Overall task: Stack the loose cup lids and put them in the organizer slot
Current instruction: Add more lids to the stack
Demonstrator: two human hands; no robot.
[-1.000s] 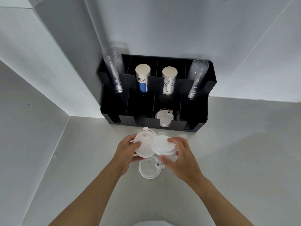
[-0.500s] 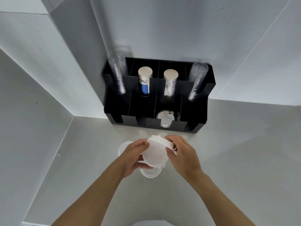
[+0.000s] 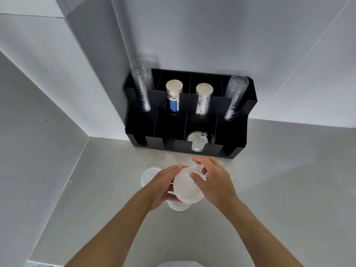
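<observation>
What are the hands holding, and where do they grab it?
The left hand holds the lids by the left edge, fingers underneath. The right hand rests fingertips on their top right.

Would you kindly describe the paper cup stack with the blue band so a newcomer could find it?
Find the black organizer against the wall. Its back row holds four cup stacks; take the second from the left, the only one with a blue band.

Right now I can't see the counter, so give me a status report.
Left hand cradling lid stack, right hand pressing on top. Two loose lids on counter. Organizer lid slot unobstructed.
</observation>
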